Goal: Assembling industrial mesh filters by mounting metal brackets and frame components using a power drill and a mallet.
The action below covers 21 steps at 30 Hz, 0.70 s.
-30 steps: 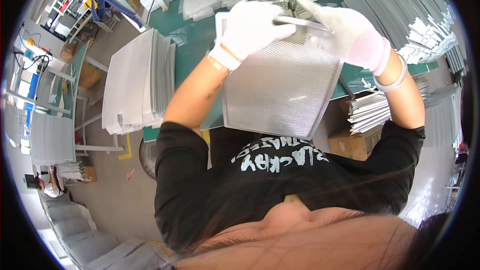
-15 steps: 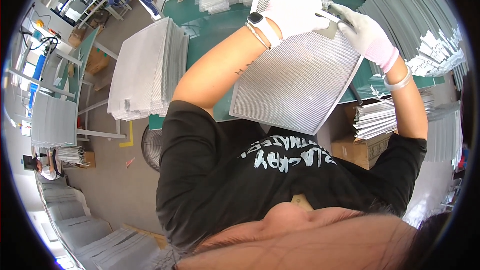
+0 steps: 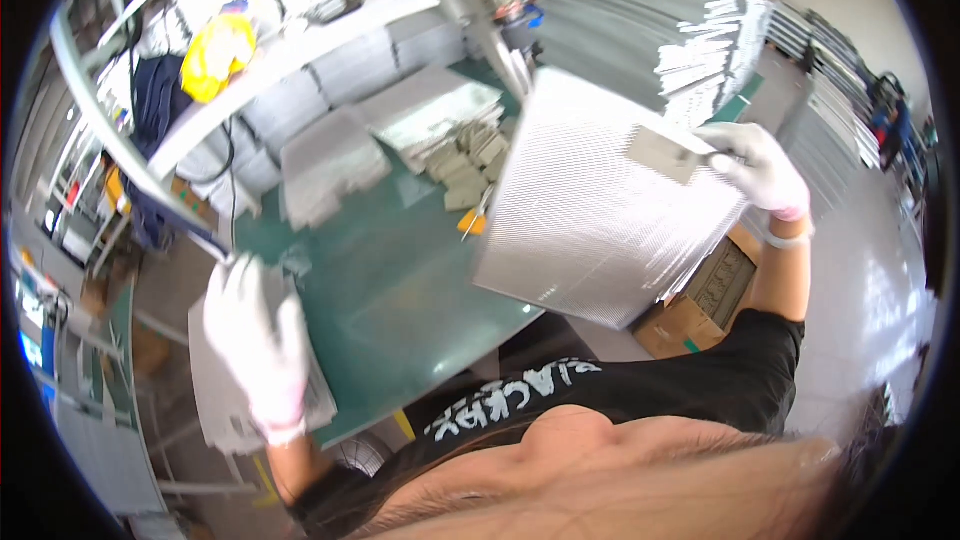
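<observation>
My right hand (image 3: 760, 172), in a white glove, is closed on the edge of a silver mesh panel (image 3: 590, 225). The panel is tilted and held out over the right side of the table. A small grey-beige rectangular piece (image 3: 655, 152) lies against the panel near my fingers. At the left, my gloved left hand (image 3: 250, 335) has its fingers stretched and the thumb apart. It hangs over a stack of flat grey panels (image 3: 215, 410) at the table's left edge. I cannot tell whether it touches the stack.
Grey-beige pieces (image 3: 465, 165) lie piled on the green table (image 3: 400, 280), beside an orange-handled tool (image 3: 472, 222). Flat sheets (image 3: 335, 165) lie further back. An open cardboard box (image 3: 690, 315) stands below the panel. Long metal strips (image 3: 610, 25) are stacked at the back right.
My left hand has left the panel and swung left to the stack. My right hand has carried the panel rightward. The view has turned, bringing more of the table into sight.
</observation>
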Motion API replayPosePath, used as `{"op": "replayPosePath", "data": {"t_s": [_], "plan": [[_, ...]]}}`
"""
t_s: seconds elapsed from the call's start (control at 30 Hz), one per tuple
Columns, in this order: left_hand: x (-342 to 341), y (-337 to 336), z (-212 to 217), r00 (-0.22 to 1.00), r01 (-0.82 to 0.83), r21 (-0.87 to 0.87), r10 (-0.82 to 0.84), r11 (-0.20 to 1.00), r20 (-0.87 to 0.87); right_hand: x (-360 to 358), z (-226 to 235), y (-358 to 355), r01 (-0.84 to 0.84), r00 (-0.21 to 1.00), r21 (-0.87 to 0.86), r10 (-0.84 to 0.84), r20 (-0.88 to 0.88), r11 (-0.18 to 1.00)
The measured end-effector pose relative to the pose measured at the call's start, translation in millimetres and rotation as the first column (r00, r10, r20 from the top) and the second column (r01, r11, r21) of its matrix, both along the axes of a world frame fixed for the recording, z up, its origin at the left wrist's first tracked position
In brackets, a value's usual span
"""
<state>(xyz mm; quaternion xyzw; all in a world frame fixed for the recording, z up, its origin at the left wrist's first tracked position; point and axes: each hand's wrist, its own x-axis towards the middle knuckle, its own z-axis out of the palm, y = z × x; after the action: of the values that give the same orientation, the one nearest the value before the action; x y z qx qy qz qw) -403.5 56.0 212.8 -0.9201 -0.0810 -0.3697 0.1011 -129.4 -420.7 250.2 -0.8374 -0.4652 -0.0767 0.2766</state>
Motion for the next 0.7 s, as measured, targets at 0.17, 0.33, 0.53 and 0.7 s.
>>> {"op": "replayPosePath", "data": {"t_s": [0.17, 0.33, 0.53, 0.7], "plan": [[-152, 93, -128, 0.649, -0.759, -0.163, 0.709, 0.631, -0.276, -51, 22, -125, 0.391, 0.885, 0.65, -0.46, -0.072, 0.651], [-165, 91, -145, 0.649, -0.757, -0.217, 0.669, 0.616, -0.362, -2, 99, -135, 0.231, 0.874, 0.961, -0.465, -0.138, 0.15], [-157, 75, -123, 0.52, -0.854, -0.276, 0.703, 0.442, -0.486, 135, 211, -140, 0.065, 0.877, 0.984, -0.479, 0.024, 0.168], [-146, 77, -97, 0.496, -0.868, -0.334, 0.603, 0.368, -0.624, 176, 259, -89, 0.053, 0.996, 0.955, 0.056, -0.073, 0.291]]}}
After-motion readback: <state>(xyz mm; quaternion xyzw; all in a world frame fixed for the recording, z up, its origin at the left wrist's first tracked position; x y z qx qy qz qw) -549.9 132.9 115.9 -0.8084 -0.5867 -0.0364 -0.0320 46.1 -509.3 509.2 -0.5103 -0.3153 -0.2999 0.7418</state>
